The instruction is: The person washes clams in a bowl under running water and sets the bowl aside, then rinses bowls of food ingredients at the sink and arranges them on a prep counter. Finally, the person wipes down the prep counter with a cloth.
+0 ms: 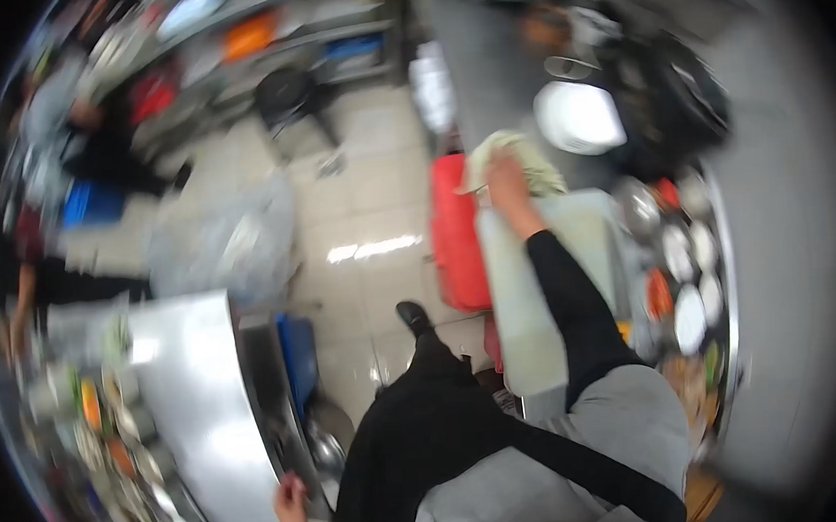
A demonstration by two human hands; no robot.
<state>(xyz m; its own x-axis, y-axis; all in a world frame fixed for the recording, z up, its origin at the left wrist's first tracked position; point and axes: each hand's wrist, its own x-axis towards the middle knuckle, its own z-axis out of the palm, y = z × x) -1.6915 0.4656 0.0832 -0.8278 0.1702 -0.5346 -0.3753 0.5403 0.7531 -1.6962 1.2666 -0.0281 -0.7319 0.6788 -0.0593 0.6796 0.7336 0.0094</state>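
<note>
Far to the left of the cutting board (522,297), 2 people (44,117) are by the edge of my view. Nearer to me, but well left of the board, tubs of food (125,432) sit in rows by a shiny steel counter (199,393), I think so each food is easy to find. My left hand (291,503) hangs low by that counter, well left of the board. I see nothing in it, but it is too blurry to tell if its fingers are apart or together. A red bin (457,234) is just left of the board, maybe to be close by. At the board's far end is the pale cloth (534,161), with my right hand (507,182) on it. I can't tell if my fingers clamp it or just press. White plates (578,119) are past the board's far right corner. Small bowls (691,319) line its right side, likely for a short reach.
</note>
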